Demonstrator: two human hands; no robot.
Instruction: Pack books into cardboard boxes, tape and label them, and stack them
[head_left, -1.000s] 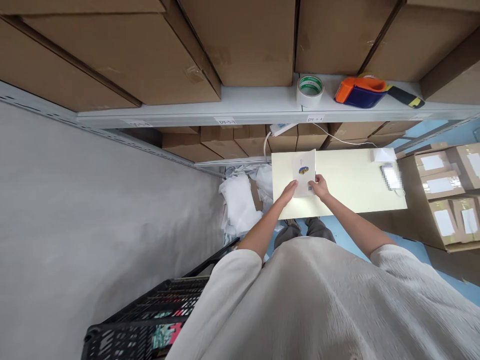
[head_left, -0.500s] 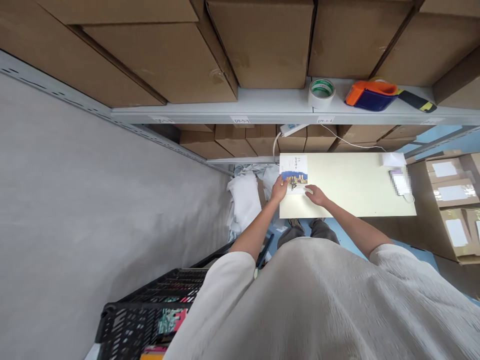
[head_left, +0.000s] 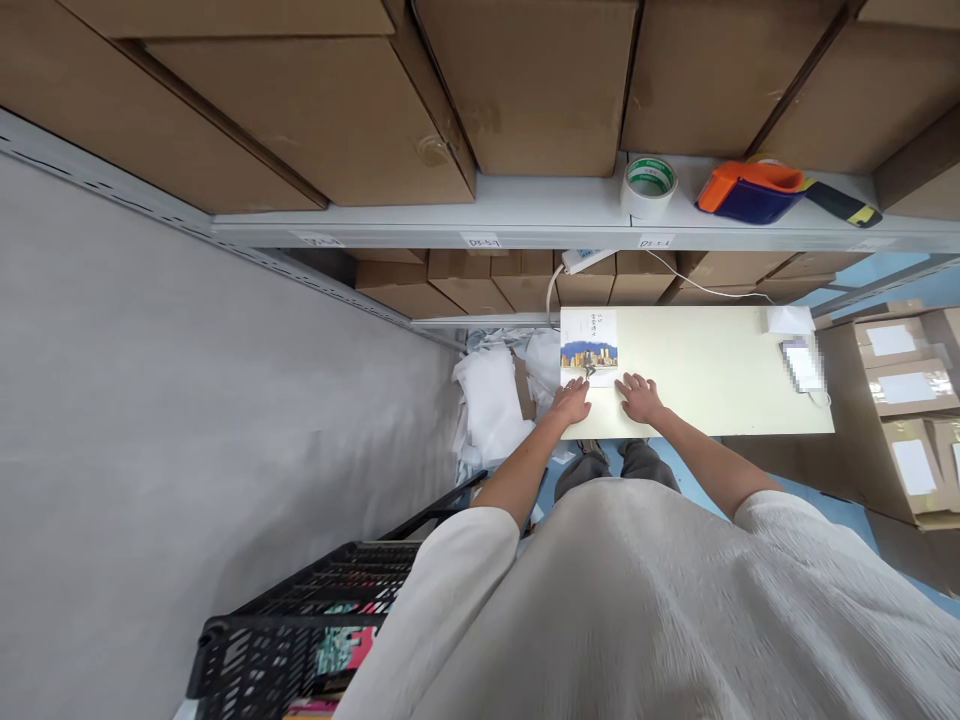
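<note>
A book (head_left: 589,340) with a white cover and a painted blue-and-yellow skyline lies flat at the left end of the pale yellow tabletop (head_left: 712,370). My left hand (head_left: 573,400) rests at the book's lower edge, fingers stretched out and fingertips touching the cover. Beside the lower right corner of the book is my right hand (head_left: 638,397), its fingers spread on the tabletop. Neither hand grips anything.
Cardboard boxes (head_left: 540,90) line the shelf above, with a tape roll (head_left: 649,188) and an orange-and-blue tape dispenser (head_left: 752,192) at its edge. White bags (head_left: 491,400) lie left of the table. A black crate (head_left: 300,620) stands at lower left, boxes (head_left: 911,400) at right.
My left hand has let go of the book's left side and moved down to its lower edge. The right hand's fingers have spread. The book stays in about the same place.
</note>
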